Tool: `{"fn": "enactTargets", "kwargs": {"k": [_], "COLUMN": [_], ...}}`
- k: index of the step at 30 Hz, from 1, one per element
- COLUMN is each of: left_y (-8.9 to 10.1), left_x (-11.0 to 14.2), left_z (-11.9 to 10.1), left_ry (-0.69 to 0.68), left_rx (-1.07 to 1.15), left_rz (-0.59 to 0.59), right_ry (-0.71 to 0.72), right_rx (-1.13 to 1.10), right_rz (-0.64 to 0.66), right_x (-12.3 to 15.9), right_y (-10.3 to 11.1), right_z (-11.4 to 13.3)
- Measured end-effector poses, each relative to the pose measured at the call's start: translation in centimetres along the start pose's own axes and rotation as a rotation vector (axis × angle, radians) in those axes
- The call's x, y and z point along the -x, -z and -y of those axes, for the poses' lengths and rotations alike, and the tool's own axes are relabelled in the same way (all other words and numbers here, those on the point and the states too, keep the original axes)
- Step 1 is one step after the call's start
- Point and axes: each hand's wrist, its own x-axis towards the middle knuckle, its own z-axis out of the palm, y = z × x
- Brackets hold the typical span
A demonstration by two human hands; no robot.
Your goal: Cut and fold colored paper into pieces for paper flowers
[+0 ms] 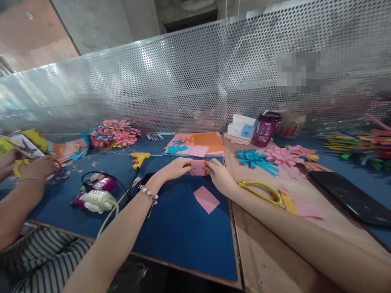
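Note:
Between my two hands is a small stack of pink and orange paper (199, 167), held above the blue tabletop. My left hand (180, 166) pinches its left edge, with fingers closed. On the opposite edge, my right hand (217, 173) grips the orange-showing side. A loose pink paper square (207, 200) lies on the table just below my hands. Behind them sits a pile of coloured sheets (210, 142) in pink and orange, with blue and orange cut pieces on top. Yellow-handled scissors (262, 191) rest beside my right forearm, their blades hidden.
At left, a co-worker's hands (33, 173) hold scissors. A yellow glue gun (140, 158), a power strip (99, 199) with cords, and a heap of paper flowers (116, 133) are nearby. To the right are a purple cup (265, 129), finished flowers (284, 156) and a black tray (351, 197).

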Motion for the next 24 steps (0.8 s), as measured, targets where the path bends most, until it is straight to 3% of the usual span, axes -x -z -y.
{"fn": "enactTargets", "kwargs": {"k": [3,4,6,9,12,20,24], "left_y": [0.2,0.2,0.4,0.5,0.5,0.3,0.2], "left_x": [0.0,-0.1,-0.2,-0.2,-0.2,-0.3,-0.3], "left_z": [0.6,0.9,1.4,2.0,2.3,3.0,3.0], "left_ry": [0.042,0.055,0.071,0.089,0.105,0.162,0.197], "left_rx": [-0.017,-0.022,-0.021,0.011,0.029,0.095,0.221], "left_rz": [-0.007,-0.019,-0.038,-0.034,-0.037,-0.049,-0.047], "right_ry": [-0.012,-0.013,0.029,0.15,0.18,0.165,0.02], "right_rx": [-0.026,-0.045,-0.073,-0.048,-0.005,-0.059,-0.247], "right_rz": [-0.12,-0.104,0.089,0.529,0.727,0.74,0.488], "right_x": [-0.1,-0.2,-0.6,-1.0,-0.9,-0.8,-0.8], "right_y": [0.5,0.9,1.9,3.5,4.5,3.8,2.7], "right_z": [0.6,0.8,1.1,1.1,0.7,0.1,-1.1]}}
